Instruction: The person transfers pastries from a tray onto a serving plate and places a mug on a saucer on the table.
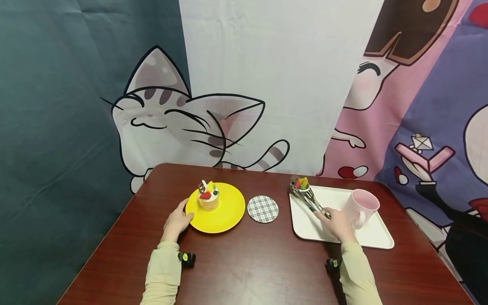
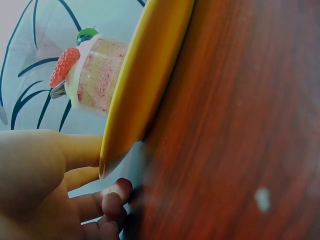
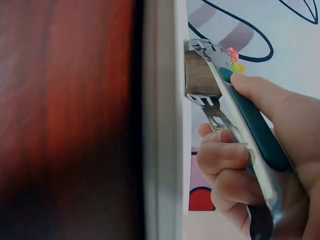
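The right grip [image 1: 337, 224] curls round tongs [image 3: 257, 130] flanking 1 dessert cup [image 3: 201, 75]; the left grip [image 1: 177, 220], forearm extended forward, pinches the yellow plate [image 1: 231, 207].

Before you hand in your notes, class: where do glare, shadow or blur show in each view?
Head: pale glare on the table, a dark shadow beside the right sleeve; left wrist: a small pale spot, probably a reflection, on the table; right wrist: the tray's near edge blurred, the tongs sharper.
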Tool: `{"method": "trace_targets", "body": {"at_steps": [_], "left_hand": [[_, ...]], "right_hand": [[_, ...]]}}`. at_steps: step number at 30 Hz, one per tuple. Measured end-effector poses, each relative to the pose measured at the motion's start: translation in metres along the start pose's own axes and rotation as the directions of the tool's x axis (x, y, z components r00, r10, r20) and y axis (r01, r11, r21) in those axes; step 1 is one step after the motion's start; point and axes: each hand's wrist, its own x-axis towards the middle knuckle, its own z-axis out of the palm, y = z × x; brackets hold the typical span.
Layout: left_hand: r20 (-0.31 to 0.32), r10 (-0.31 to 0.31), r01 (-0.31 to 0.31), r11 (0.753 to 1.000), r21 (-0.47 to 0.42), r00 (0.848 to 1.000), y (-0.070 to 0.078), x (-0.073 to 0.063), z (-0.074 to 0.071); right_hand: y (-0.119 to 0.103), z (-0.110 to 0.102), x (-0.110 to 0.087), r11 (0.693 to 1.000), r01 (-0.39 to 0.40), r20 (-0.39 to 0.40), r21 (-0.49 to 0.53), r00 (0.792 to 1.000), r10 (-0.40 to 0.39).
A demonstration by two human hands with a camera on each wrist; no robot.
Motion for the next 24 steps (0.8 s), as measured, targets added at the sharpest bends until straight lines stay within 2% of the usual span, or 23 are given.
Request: {"method": "trace_targets", "body": {"at_steps": [6, 14, 24], "left_hand": [[-0.006, -0.003, 0.003, 1.0, 0.004, 1.0, 0.0, 0.001, 0.001], [-0.012, -0.002, 0.002, 1.0, 0.009, 1.0, -0.003, 0.001, 0.003], [-0.006, 0.002, -0.002, 1.0, 0.006, 1.0, -0.002, 0.001, 0.002]], "right_hand": [[0.003, 0.001, -0.009, 1.0, 0.005, -0.045, -0.017, 0.999, -0.006], [0.002, -0.002, -0.017, 1.0, 0.009, -0.108, 0.01, 0.994, -0.008], [-0.009, -0.008, -0.018, 0.999, 0.042, -0.168, 0.02, 0.985, -0.039]]}}
